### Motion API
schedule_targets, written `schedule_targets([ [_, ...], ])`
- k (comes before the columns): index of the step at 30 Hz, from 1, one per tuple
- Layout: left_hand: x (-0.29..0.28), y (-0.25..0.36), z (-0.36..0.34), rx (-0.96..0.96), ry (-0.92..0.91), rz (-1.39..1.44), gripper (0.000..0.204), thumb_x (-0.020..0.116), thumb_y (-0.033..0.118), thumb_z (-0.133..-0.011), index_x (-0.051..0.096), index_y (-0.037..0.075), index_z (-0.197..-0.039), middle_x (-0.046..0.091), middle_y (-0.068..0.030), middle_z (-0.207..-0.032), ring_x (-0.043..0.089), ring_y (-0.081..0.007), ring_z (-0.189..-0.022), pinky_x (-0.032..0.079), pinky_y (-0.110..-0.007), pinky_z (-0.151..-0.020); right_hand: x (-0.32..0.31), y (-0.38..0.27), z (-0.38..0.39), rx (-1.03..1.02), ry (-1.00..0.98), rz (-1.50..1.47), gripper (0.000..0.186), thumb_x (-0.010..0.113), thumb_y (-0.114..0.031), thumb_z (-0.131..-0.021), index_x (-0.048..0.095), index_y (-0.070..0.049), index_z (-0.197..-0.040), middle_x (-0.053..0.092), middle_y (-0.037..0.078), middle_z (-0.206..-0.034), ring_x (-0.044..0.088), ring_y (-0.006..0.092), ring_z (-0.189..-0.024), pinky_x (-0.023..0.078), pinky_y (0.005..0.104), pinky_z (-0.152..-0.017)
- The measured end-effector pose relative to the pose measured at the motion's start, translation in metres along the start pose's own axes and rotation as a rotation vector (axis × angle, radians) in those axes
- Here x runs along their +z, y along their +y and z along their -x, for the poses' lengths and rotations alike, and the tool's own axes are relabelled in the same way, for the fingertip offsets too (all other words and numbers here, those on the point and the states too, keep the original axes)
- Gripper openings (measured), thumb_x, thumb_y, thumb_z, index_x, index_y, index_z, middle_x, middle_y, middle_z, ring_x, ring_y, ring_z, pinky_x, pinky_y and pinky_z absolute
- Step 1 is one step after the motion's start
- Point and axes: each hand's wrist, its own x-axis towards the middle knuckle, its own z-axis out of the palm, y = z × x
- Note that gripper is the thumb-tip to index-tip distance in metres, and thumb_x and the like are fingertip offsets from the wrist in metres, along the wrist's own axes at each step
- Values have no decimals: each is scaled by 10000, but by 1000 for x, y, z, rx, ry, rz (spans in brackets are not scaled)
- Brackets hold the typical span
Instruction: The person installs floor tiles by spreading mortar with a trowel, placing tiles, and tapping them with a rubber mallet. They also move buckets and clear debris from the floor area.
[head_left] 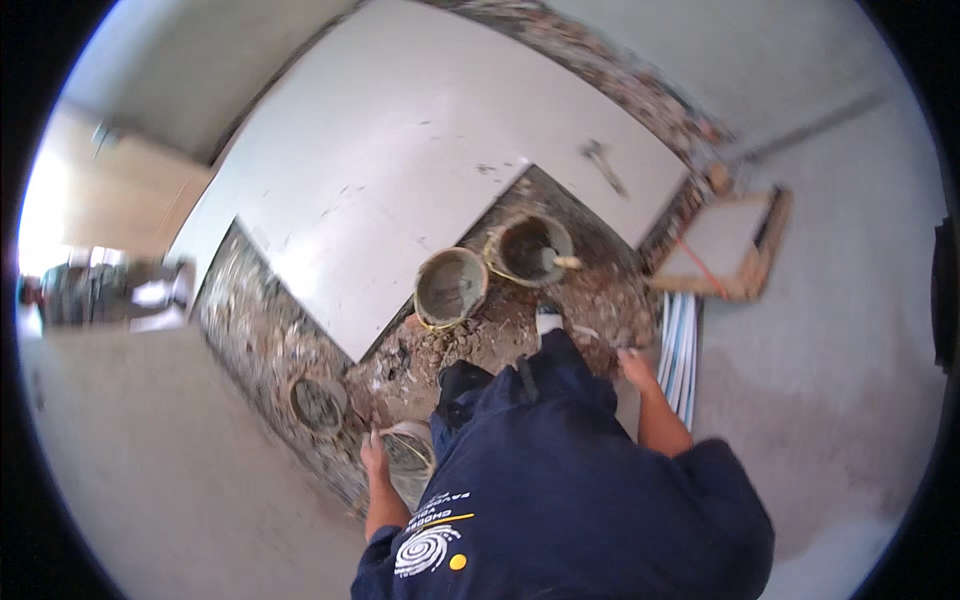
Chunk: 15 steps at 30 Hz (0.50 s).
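My left hand [374,456] hangs low at my left side. In the picture it borders the rim of a bucket [425,431] with a pale yellow handle; whether it touches is unclear. My right hand [636,368] hangs at my right side, close to a bundle of long white and blue strips [680,350]. Both hands are small and blurred, their fingers partly hidden, and I make out nothing held in them. Ahead of my feet stand two mortar buckets, the left one [450,287] with grey mix, the right one [536,249] with a light-handled tool in it.
Large white tiles [400,130] cover the floor ahead, with a mallet-like tool [604,167] lying on them. Rubble and loose mortar [400,365] edge the tiles. Another bucket [318,404] stands left. A wood-framed panel [722,245] leans near the right wall [820,330].
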Motion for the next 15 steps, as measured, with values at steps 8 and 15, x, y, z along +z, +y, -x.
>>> schedule_targets([
  [8,87,134,79,-23,131,92,490,506,375,-894,544,-50,-1133,556,-273,-1147,504,-409,-1116,389,-423,-948,-140,-22,-102,56,-291,251,473,516,-419,-881,602,28,-1010,624,146,-761,620,253,-660,483,351,-581],
  [15,145,67,180,-537,234,236,496,497,375,-885,578,-59,-1112,575,-274,-1138,532,-384,-1106,400,-402,-957,-133,-163,-180,-233,-406,229,380,536,-360,-895,578,-1,-1013,632,154,-881,593,195,-599,462,308,-480],
])
